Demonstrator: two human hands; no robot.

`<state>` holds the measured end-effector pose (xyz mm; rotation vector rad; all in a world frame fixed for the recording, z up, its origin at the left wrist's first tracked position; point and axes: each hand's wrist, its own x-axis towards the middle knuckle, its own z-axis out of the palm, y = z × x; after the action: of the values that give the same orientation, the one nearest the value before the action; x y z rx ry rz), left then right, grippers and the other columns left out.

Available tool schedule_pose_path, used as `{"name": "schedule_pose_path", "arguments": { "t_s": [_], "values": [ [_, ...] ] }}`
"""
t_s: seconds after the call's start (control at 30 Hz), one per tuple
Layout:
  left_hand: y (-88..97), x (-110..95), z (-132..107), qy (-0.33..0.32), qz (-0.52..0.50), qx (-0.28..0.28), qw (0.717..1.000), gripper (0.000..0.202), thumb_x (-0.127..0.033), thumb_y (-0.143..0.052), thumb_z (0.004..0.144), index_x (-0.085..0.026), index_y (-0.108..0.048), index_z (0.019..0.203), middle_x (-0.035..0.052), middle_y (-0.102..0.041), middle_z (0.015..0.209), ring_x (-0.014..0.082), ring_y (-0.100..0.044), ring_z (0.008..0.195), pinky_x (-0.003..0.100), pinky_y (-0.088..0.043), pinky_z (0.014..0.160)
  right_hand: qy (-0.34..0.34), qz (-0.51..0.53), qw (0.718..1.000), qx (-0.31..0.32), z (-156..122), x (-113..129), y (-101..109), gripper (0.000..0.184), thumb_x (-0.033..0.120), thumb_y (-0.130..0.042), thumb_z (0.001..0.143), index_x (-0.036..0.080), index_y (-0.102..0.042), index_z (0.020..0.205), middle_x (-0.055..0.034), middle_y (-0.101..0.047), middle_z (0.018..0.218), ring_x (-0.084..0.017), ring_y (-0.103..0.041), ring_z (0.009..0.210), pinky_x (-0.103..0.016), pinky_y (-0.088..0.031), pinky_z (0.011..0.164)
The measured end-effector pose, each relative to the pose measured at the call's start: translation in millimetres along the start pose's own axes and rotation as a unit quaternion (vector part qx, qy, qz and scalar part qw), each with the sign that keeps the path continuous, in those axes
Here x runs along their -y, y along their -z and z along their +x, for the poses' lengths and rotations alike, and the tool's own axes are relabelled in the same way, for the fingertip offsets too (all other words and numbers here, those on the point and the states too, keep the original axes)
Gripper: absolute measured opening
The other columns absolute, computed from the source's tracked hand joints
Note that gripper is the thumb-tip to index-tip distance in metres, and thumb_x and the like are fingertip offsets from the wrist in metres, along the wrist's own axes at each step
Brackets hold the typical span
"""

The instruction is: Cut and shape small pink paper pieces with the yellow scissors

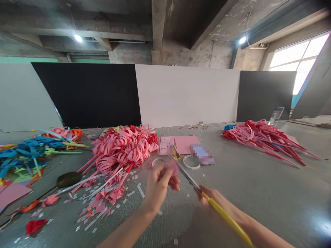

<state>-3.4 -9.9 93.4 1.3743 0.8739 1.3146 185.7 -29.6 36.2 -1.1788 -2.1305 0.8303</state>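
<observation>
Between the thumb and fingers of my left hand [161, 184] is a small, roundish piece of pink paper [174, 168]. My right hand [213, 198] grips a pair of scissors [190, 179] with long metal blades and a long yellow handle. The blades point up and left, their tips beyond the pink paper. Whether the blades touch the paper, I cannot tell. Just past my hands lie two thin whitish rings, one behind my left hand and a clearer ring [191, 162] to its right. A smaller yellow-handled tool [176, 152] rests on the pink sheets [187, 144].
Pink looped paper flowers [124, 144] are heaped at left centre, paper scraps [103, 203] strewn before them. Blue and multicoloured strips [33, 148] lie far left, near a dark oval object [68, 179]. Red and pink bundles [261, 136] lie right. A blurred-out rectangle [201, 154] sits mid-table.
</observation>
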Motion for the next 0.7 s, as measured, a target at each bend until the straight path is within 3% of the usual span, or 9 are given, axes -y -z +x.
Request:
{"name": "schedule_pose_path", "arguments": {
  "t_s": [0.37,0.7],
  "values": [
    [12.0,-12,9,0.039,0.014,0.072,0.997,0.020,-0.025,-0.048,0.077,-0.015,-0.044,0.060,-0.0014,-0.056,0.047,0.0082,-0.051,0.034,0.019,-0.040,0.037,-0.002,-0.001,0.999,0.037,1,3,12,0.052,0.069,-0.019,0.075,0.019,-0.031,0.065,0.0042,-0.031,0.057,-0.008,-0.028,0.050,-0.019,-0.022,0.040],
    [3.7,-10,5,0.004,0.018,0.041,0.999,0.020,-0.028,-0.047,0.079,-0.015,-0.044,0.063,-0.0010,-0.057,0.051,0.0090,-0.054,0.038,0.019,-0.041,0.040,-0.008,0.071,0.997,0.043,-5,12,9,0.046,0.059,-0.023,0.081,0.018,-0.044,0.081,0.0001,-0.041,0.070,-0.010,-0.036,0.058,-0.020,-0.033,0.050]
  ]
}}
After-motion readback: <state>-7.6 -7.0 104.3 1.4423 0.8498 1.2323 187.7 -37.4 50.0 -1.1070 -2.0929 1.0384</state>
